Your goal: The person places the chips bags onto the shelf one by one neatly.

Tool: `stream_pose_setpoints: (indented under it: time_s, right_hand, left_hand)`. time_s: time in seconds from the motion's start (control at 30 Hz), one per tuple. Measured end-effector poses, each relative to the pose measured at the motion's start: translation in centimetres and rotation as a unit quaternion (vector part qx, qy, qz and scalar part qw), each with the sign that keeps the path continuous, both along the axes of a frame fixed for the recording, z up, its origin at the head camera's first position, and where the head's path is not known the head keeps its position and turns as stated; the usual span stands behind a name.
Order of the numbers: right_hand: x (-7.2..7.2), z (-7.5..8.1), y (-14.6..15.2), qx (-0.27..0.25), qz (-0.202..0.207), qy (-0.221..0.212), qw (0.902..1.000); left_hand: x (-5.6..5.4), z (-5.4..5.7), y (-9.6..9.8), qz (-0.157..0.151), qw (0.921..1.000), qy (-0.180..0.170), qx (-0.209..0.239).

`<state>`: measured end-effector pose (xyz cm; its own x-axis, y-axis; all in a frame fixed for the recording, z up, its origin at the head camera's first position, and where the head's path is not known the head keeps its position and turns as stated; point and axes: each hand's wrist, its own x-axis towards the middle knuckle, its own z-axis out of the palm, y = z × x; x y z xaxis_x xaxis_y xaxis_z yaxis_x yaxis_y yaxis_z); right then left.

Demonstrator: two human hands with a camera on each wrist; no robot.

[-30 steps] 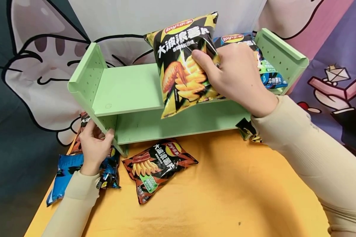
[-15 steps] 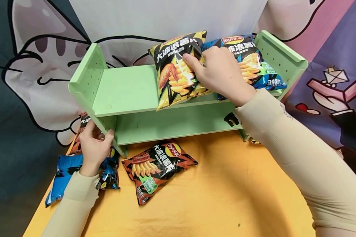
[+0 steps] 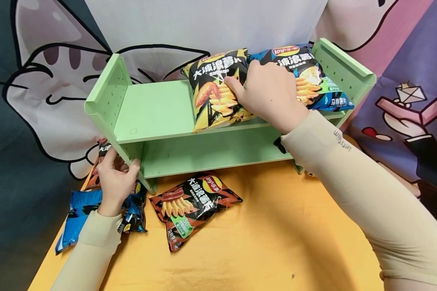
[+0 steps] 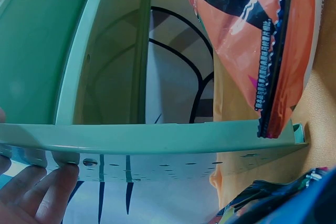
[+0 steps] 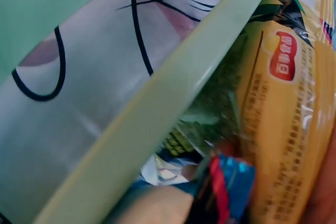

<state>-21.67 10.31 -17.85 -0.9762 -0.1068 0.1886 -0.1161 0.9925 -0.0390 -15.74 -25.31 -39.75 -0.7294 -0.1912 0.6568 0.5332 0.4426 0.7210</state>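
In the head view my right hand (image 3: 273, 95) grips a yellow-and-black chip bag (image 3: 218, 87) by its right side, thumb across the front. That bag leans back upright on the upper level of a green two-tier shelf (image 3: 153, 105). Right beside it stands a blue chip bag (image 3: 307, 83), partly behind the hand. The right wrist view shows the yellow back of the gripped bag (image 5: 283, 108) close up. My left hand (image 3: 116, 178) holds the shelf's left side panel near its lower end; its fingers (image 4: 52, 192) press the panel's outer face in the left wrist view.
A red-brown chip bag (image 3: 196, 206) lies on the orange cloth (image 3: 262, 242) before the shelf. Blue bags (image 3: 81, 206) and another red-brown bag (image 3: 94, 178) lie left of it. A dark bag corner (image 3: 279, 145) shows at the lower level's right end, mostly behind my sleeve.
My right hand has lowered the yellow-and-black chip bag from above the shelf onto its upper level, moving slightly left, beside the blue bag. The left hand stays on the side panel.
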Motion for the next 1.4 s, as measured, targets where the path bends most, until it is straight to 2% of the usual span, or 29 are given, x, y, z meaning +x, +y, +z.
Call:
stream_pose_setpoints:
  time_s: [0.17,0.37,0.53,0.67,0.77,0.87,0.97,1.03,1.1,1.27,1.4]
  right_hand:
    - [0.3,0.2,-0.3,0.023,-0.003,0.015,0.9996]
    - [0.5,0.1,-0.5,0.052,0.024,0.057,0.9967]
    - [0.4,0.2,-0.4,0.065,0.048,0.047,0.9957]
    - [0.2,0.2,-0.3,0.059,0.055,0.032,0.9963]
    - [0.1,0.2,-0.2,0.04,0.054,0.035,0.9971]
    - [0.2,0.0,0.1,0.01,0.059,0.055,0.9967]
    - [0.7,-0.2,0.7,-0.024,0.072,0.096,0.9925]
    - [1.3,-0.3,1.3,-0.049,0.084,0.139,0.9855]
    - [2.1,-0.4,2.1,-0.075,0.099,0.189,0.9741]
    - [4.5,-1.1,4.8,-0.133,0.142,0.306,0.9317]
    - [6.6,-2.6,7.4,-0.176,0.149,0.366,0.9014]
  left_hand:
    - [-0.1,0.1,-0.1,-0.002,1.0,0.003,-0.001]
    - [-0.2,0.1,-0.1,0.001,1.0,0.007,0.0]
    - [-0.4,0.0,-0.4,0.003,1.0,0.006,-0.002]
    - [-0.4,0.1,-0.3,0.008,0.9999,0.007,0.0]
    - [-0.1,0.7,0.0,0.01,0.9999,0.009,0.004]
    - [0.6,1.6,0.7,0.009,0.9999,0.009,0.005]
    - [1.5,2.5,1.5,0.008,0.9999,0.009,0.006]
    - [1.7,2.6,1.6,0.005,1.0,0.005,0.002]
    - [1.4,2.0,1.4,0.004,1.0,0.003,0.0]
    - [0.4,0.0,0.1,0.001,1.0,0.0,-0.005]
    - [0.3,-0.1,-0.2,-0.003,1.0,0.004,-0.009]
